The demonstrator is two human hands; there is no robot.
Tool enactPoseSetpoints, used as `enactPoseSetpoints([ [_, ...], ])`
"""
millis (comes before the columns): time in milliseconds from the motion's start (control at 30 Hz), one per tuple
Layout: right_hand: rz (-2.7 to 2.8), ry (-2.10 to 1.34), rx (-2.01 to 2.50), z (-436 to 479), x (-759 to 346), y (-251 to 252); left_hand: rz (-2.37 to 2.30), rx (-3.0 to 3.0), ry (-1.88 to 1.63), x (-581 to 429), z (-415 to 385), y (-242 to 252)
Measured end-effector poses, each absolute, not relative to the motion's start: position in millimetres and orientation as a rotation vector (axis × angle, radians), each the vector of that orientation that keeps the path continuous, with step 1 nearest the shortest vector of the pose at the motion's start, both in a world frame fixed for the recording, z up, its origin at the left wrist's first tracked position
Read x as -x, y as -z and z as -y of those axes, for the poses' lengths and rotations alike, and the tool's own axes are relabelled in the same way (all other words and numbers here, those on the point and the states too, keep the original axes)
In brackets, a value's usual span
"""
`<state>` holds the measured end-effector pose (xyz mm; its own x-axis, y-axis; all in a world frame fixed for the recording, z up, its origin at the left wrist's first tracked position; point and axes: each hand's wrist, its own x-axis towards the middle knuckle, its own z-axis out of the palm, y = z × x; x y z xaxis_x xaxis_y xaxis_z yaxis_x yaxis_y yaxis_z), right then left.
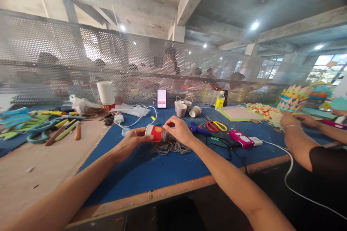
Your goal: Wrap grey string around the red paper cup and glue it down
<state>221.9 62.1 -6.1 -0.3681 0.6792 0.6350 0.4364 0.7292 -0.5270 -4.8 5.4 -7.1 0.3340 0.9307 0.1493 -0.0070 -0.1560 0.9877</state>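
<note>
A red and white paper cup (pixel 156 133) lies on its side in my left hand (pixel 135 139), whose fingers and thumb wrap its open end. Grey cord is wound around the cup's other end. My right hand (pixel 177 130) pinches at that wound end, fingers pressed together, apparently on the cord. Loose grey cord (pixel 172 146) is heaped in loops on the blue mat (pixel 141 180) just below. Behind my hands stand several small cord-wrapped cups (pixel 181 108), one of them (pixel 195 111) tipped over.
A blue glue gun (pixel 199 129), scissors (pixel 217 126) and a magenta device (pixel 240 139) with a white cable lie to the right. Tools and large scissors (pixel 40 133) are at left. Stacked paper cups (pixel 106 94) and a phone (pixel 162 99) stand behind. A co-worker's arms (pixel 298 137) reach in from the right.
</note>
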Motion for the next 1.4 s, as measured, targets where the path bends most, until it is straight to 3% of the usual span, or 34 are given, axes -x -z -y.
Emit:
enactPoseSetpoints([
  [433,1.853,-0.311,0.881,-59.1,-222.6,-0.2,-0.903,-1.414,-1.164,8.1,-9.2,8.8],
  [800,1.85,-0.85,0.903,-62.0,-217.1,8.1,-0.939,-1.414,-1.208,5.3,-7.0,5.6],
  [1133,2.125,-0.259,0.7,-49.2,-215.9,11.1,-0.875,-1.173,-1.241,15.0,-18.7,13.1],
  [1400,1.997,-0.104,0.726,-54.1,-220.0,9.6,-0.871,-1.265,-1.244,14.8,-19.8,16.7],
])
